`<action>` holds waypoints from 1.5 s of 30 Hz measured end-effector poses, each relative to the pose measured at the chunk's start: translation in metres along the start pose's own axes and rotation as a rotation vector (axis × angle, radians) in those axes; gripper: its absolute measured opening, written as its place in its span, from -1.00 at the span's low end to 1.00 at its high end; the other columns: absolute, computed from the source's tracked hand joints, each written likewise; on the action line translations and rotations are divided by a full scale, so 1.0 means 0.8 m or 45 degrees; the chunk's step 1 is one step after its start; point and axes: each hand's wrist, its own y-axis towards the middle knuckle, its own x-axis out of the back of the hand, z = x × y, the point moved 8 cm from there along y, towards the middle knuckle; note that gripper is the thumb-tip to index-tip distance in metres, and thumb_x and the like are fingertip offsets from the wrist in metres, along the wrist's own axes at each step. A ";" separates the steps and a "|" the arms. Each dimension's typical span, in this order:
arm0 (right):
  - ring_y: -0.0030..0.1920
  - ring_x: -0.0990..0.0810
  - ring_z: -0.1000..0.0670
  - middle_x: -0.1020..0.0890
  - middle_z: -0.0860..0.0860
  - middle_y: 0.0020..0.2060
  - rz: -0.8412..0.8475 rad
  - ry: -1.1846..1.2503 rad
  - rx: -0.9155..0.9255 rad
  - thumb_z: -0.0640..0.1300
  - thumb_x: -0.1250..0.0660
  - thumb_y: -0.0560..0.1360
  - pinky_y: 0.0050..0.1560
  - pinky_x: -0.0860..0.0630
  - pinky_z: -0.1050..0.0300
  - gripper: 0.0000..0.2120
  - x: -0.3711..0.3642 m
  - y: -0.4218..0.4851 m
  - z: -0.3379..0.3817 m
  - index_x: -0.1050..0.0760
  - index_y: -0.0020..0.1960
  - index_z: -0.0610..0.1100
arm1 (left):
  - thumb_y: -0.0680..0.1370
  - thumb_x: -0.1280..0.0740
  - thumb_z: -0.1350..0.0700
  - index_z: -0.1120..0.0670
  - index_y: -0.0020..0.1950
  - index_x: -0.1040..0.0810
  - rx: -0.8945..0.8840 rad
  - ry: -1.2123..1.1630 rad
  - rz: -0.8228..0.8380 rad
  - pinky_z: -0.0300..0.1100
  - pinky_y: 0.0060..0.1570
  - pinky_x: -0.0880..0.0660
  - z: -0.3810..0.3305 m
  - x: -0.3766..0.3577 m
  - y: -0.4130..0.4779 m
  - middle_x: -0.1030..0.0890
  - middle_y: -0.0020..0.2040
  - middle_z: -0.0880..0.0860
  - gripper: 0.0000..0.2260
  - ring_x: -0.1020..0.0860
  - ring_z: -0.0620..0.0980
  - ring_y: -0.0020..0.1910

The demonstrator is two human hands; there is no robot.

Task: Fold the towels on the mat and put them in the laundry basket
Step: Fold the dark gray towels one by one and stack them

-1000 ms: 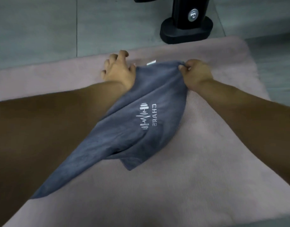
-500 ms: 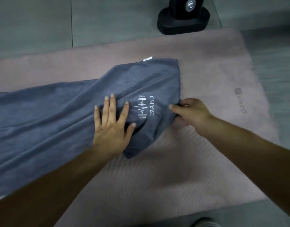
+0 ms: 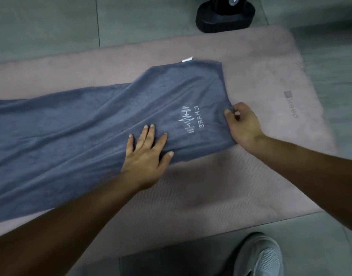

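Observation:
A grey-blue towel (image 3: 75,124) with a white logo lies stretched across the pink mat (image 3: 221,186), running from the left edge to the mat's middle, with wrinkles along it. My left hand (image 3: 146,154) lies flat with fingers spread on the towel's near edge, just left of the logo. My right hand (image 3: 243,124) pinches the towel's right edge near its lower corner. A small white tag sticks out at the towel's far edge. No laundry basket is in view.
A black stand base (image 3: 225,15) sits on the grey tiled floor just beyond the mat's far edge. A grey shoe (image 3: 260,255) shows at the bottom right, on the floor in front of the mat.
The towel went from bunched and held up at the far edge to spread out on the mat. Both hands came nearer; the left now presses flat, the right grips the right edge.

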 end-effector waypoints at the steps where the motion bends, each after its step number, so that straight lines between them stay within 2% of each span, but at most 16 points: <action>1: -0.18 -0.54 0.09 -0.55 0.11 -0.19 0.009 -0.087 0.009 0.08 -0.29 0.59 -0.17 -0.45 0.24 -0.76 0.000 -0.006 -0.003 -0.45 0.03 -0.10 | 0.48 0.31 -0.37 -0.12 0.64 0.06 0.004 0.015 0.009 0.20 0.54 0.26 0.002 -0.001 -0.004 0.22 0.64 0.04 -0.25 0.33 -0.06 0.58; 3: -0.13 -0.61 0.05 -0.62 0.08 -0.14 0.119 -0.013 -0.103 0.14 -0.40 0.52 -0.07 -0.53 0.17 -0.67 0.000 -0.015 -0.018 -0.52 0.06 -0.12 | 0.48 0.31 -0.37 -0.13 0.63 0.08 0.005 0.046 0.012 0.20 0.53 0.26 0.005 -0.002 -0.010 0.22 0.64 0.05 -0.25 0.33 -0.05 0.58; 7: 0.06 -0.69 -0.02 -0.72 -0.01 0.01 0.589 0.277 -0.128 -0.10 -0.58 0.37 0.08 -0.57 0.10 -0.58 -0.022 -0.045 -0.038 -0.59 0.17 -0.16 | 0.56 0.20 -0.34 -0.11 0.64 0.07 -0.037 0.063 0.066 0.20 0.53 0.26 -0.004 -0.010 -0.023 0.24 0.64 0.05 -0.33 0.33 -0.04 0.58; 12: -0.09 -0.65 -0.02 -0.69 -0.08 -0.07 0.254 0.302 -0.039 -0.17 -0.42 0.54 -0.09 -0.59 0.15 -0.86 0.007 -0.050 -0.044 -0.54 0.05 -0.19 | 0.63 0.08 -0.28 -0.10 0.64 0.05 -0.024 0.023 0.099 0.20 0.54 0.25 -0.016 -0.018 -0.027 0.23 0.64 0.05 -0.39 0.30 -0.03 0.59; 15: -0.20 -0.60 0.06 -0.64 -0.01 -0.15 0.059 0.221 -0.062 -0.03 -0.33 0.60 -0.31 -0.50 0.40 -0.81 0.027 -0.052 -0.037 -0.52 0.03 -0.17 | 0.60 0.12 -0.30 -0.11 0.64 -0.01 -0.018 0.012 0.097 0.21 0.54 0.23 -0.023 -0.014 -0.027 0.17 0.65 0.04 -0.38 0.24 -0.03 0.61; 17: -0.29 -0.55 0.09 -0.60 0.02 -0.24 0.000 0.191 -0.102 0.06 -0.34 0.58 -0.42 -0.44 0.40 -0.73 0.036 -0.053 -0.039 -0.52 -0.06 -0.16 | 0.61 0.13 -0.31 -0.12 0.63 -0.04 -0.016 -0.005 0.142 0.19 0.54 0.23 -0.028 -0.012 -0.028 0.17 0.65 0.03 -0.39 0.23 -0.04 0.61; 20: -0.24 -0.61 0.02 -0.65 -0.04 -0.24 0.276 0.458 -0.217 0.00 -0.46 0.51 -0.25 -0.52 0.23 -0.77 0.019 -0.064 -0.049 -0.54 -0.15 -0.15 | 0.64 0.08 -0.29 -0.12 0.62 -0.08 0.017 -0.058 0.189 0.17 0.55 0.20 -0.029 -0.008 -0.028 0.15 0.65 0.03 -0.43 0.21 -0.03 0.61; 24: 0.05 -0.69 -0.02 -0.71 -0.08 0.04 0.605 0.411 -0.245 -0.24 -0.49 0.45 0.07 -0.57 0.11 -0.73 0.003 -0.080 -0.060 -0.58 0.13 -0.20 | 0.64 0.04 -0.29 -0.13 0.63 -0.04 0.031 -0.036 0.244 0.18 0.55 0.19 -0.033 -0.014 -0.026 0.22 0.64 0.05 -0.43 0.26 0.01 0.61; 28: -0.05 -0.65 -0.09 -0.66 -0.12 -0.02 0.298 0.284 -0.370 -0.14 -0.36 0.58 -0.05 -0.61 -0.01 -0.89 0.015 -0.083 -0.085 -0.55 0.04 -0.17 | 0.65 0.02 -0.27 -0.13 0.63 0.01 -0.010 -0.007 0.212 0.23 0.53 0.22 -0.046 -0.027 -0.031 0.26 0.63 0.07 -0.42 0.31 0.04 0.59; 30: -0.05 -0.59 -0.13 -0.61 -0.13 -0.03 0.116 0.154 -0.377 -0.06 -0.29 0.61 -0.08 -0.58 -0.04 -0.84 0.025 -0.087 -0.097 -0.50 0.02 -0.16 | 0.65 0.01 -0.26 -0.12 0.63 0.02 -0.043 0.000 0.174 0.25 0.52 0.24 -0.053 -0.031 -0.035 0.26 0.63 0.08 -0.42 0.31 0.03 0.59; 33: -0.14 -0.54 -0.09 -0.56 -0.09 -0.09 0.073 -0.282 -0.225 0.01 -0.24 0.63 -0.16 -0.45 0.10 -0.80 0.033 -0.095 -0.099 -0.42 0.05 -0.14 | 0.65 -0.05 -0.24 -0.10 0.62 -0.04 -0.048 -0.023 0.111 0.23 0.54 0.22 -0.053 -0.033 -0.043 0.20 0.64 0.08 -0.43 0.25 0.03 0.61; 35: -0.13 -0.55 -0.15 -0.58 -0.13 -0.09 0.095 -0.539 -0.133 0.04 -0.24 0.63 -0.13 -0.46 0.05 -0.78 0.036 -0.096 -0.100 -0.37 0.05 -0.13 | 0.62 -0.15 -0.21 -0.08 0.57 -0.21 -0.069 -0.014 -0.008 0.17 0.55 0.07 -0.048 -0.027 -0.053 0.00 0.63 0.12 -0.47 0.05 0.07 0.61; 37: -0.08 -0.56 -0.21 -0.57 -0.16 -0.07 0.076 -0.708 -0.066 0.03 -0.28 0.60 -0.07 -0.51 -0.03 -0.76 0.039 -0.095 -0.093 -0.33 0.05 -0.14 | 0.57 -0.25 -0.17 -0.04 0.39 -0.43 -0.109 0.063 -0.142 0.09 0.40 -0.22 -0.039 -0.015 -0.065 -0.31 0.46 0.10 -0.57 -0.26 0.12 0.44; 40: -0.16 -0.50 -0.15 -0.47 -0.05 -0.11 0.055 -0.872 0.227 -0.02 -0.31 0.56 -0.12 -0.44 0.03 -0.81 0.026 -0.100 -0.049 -0.32 -0.05 -0.08 | 0.57 -0.27 -0.13 0.00 0.20 -0.49 -0.075 0.081 -0.085 0.03 0.20 -0.38 -0.008 -0.017 -0.082 -0.42 0.20 0.06 -0.71 -0.40 0.11 0.22; 42: -0.19 -0.52 -0.13 -0.45 0.05 -0.19 0.246 -0.839 0.567 -0.05 -0.36 0.52 -0.19 -0.36 0.10 -0.81 -0.015 -0.123 -0.008 -0.34 -0.14 -0.01 | 0.56 -0.32 -0.11 0.03 0.12 -0.50 -0.033 0.085 -0.047 0.05 0.16 -0.42 0.023 -0.022 -0.098 -0.47 0.15 0.08 -0.75 -0.46 0.15 0.18; 45: -0.14 -0.55 -0.06 -0.48 0.08 -0.16 0.763 -0.827 0.833 -0.04 -0.42 0.48 -0.17 -0.39 0.10 -0.87 -0.107 -0.182 0.022 -0.46 -0.11 0.02 | 0.49 -0.42 -0.06 0.05 0.02 -0.55 0.036 0.064 -0.095 0.06 0.05 -0.48 0.073 -0.021 -0.131 -0.54 0.04 0.13 -0.77 -0.55 0.24 0.05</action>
